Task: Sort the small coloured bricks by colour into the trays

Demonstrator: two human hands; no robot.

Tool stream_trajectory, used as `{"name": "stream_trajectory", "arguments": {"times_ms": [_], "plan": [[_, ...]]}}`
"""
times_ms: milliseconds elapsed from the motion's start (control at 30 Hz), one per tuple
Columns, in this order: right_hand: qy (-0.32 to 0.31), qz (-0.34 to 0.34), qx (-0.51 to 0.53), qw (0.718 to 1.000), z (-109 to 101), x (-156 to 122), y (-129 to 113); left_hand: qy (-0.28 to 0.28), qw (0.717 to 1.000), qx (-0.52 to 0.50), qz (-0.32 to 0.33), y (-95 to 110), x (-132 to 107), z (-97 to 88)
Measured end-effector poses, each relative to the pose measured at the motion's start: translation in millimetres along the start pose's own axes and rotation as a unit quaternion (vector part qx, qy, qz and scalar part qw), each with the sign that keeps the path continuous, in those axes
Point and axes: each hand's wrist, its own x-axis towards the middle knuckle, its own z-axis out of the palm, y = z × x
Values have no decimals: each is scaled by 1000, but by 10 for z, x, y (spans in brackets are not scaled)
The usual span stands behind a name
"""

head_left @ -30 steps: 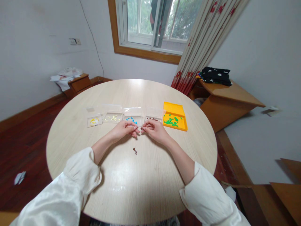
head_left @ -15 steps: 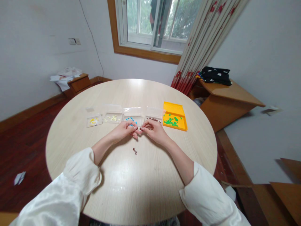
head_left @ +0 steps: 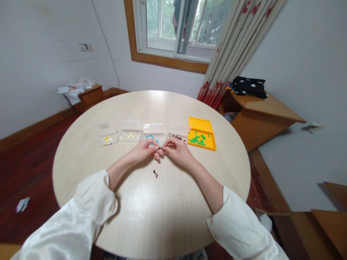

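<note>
Above the middle of the table, my left hand (head_left: 143,150) and my right hand (head_left: 179,151) meet at the fingertips. Both thumbs and index fingers pinch around a tiny dark brown brick piece (head_left: 161,147), mostly covered by the fingers. The other fingers of my left hand curl beneath it. Nearer to me, a short crooked chain of small brown bricks (head_left: 155,174) lies on the table (head_left: 159,209). Just beyond my hands, small blue bricks (head_left: 151,137) and dark brown bricks (head_left: 177,137) lie in clear boxes, partly hidden by my fingers.
To the right stands an open yellow box (head_left: 201,125) of green bricks (head_left: 199,139). On the left are clear boxes with pale yellow bricks (head_left: 130,135) and with yellow and white bits (head_left: 108,139). A wooden cabinet (head_left: 267,115) stands beyond the table's right edge.
The fingertips have shifted very slightly, and a bit more of the brown piece shows between them. The boxes and the brown chain stay where they were.
</note>
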Motion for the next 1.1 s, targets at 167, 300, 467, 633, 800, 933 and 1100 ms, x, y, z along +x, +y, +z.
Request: {"name": "stream_trajectory", "arguments": {"times_ms": [167, 300, 467, 633, 800, 933, 1100], "plan": [[3, -6, -1, 1000, 3, 6, 9, 4, 1000, 4, 7, -6, -4, 11], [4, -7, -9, 1000, 5, 7, 10, -5, 1000, 3, 10, 12, -12, 22], [-3, -6, -5, 1000, 22, 3, 14, -7, 1000, 8, 7, 34, -22, 33], [1, -5, 2, 1000, 32, 2, 14, 11, 1000, 10, 9, 19, -12, 49], [6, 1, 28, 1000, 37, 11, 19, 28, 999, 19, 9, 23, -7, 72], [11, 8, 43, 999, 45, 17, 29, 36, 999, 34, 20, 47, -14, 94], [20, 18, 60, 998, 54, 20, 32, 45, 998, 42, 31, 64, -11, 110]]}}
